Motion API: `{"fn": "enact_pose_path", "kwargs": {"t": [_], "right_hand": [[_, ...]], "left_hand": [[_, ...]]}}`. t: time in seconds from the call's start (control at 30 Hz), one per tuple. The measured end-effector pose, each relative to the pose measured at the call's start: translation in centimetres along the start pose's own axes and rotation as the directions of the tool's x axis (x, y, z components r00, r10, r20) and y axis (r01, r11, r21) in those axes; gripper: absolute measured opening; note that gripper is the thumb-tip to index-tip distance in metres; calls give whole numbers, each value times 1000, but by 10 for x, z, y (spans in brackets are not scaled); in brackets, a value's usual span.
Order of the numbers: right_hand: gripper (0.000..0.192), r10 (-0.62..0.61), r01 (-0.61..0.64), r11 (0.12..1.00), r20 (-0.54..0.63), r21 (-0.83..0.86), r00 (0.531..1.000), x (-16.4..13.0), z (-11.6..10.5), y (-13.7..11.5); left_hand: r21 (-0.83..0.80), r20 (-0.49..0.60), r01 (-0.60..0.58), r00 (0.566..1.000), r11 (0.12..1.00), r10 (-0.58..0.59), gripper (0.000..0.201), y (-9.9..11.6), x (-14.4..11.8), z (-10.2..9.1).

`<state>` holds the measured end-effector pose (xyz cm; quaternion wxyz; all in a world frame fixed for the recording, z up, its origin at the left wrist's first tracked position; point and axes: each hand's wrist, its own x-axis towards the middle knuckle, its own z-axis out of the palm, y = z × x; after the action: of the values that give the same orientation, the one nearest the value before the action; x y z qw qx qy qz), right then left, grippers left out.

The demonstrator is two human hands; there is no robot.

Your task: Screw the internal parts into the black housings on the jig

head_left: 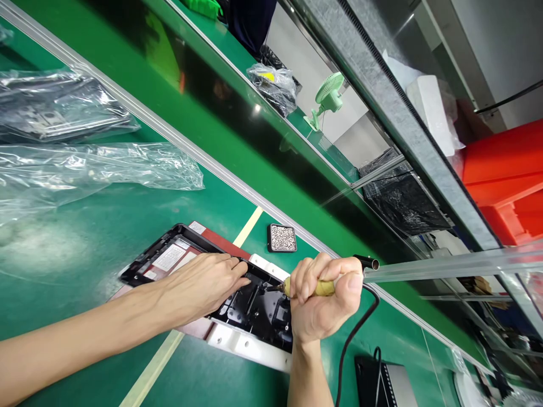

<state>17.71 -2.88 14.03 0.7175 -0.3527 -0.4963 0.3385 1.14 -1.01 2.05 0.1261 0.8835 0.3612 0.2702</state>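
Right hand (320, 302) fisted around a yellow-handled tool (316, 288), tip pointing left into the black panel (254, 308) just beside. Left hand (210, 280) flat, fingers pressing the panel's upper edge, nearer its middle. Panel long axis running left to right, glossy black, ribbed, on a white base (244, 342) atop the green surface (85, 254).

Bare green mat (97, 237) left of black panel (254, 305): open passage. Plastic bags (85, 169) block the far left. Screw tray (282, 237) and metal rail (203, 152) crowd behind; cord (352, 339) hangs at right.

Bright overhead light glares off the plastic bags (85, 164); wide-angle tilt bends edges, corners soften.
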Motion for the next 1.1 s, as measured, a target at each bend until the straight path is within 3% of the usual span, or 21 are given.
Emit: {"fn": "enact_pose_path", "kwargs": {"t": [1.1], "right_hand": [[35,-5,6,1000,11,-16,1000,-1,-2,0]], "left_hand": [[-41,-9,28,1000,999,-28,39,1,1,0]]}}
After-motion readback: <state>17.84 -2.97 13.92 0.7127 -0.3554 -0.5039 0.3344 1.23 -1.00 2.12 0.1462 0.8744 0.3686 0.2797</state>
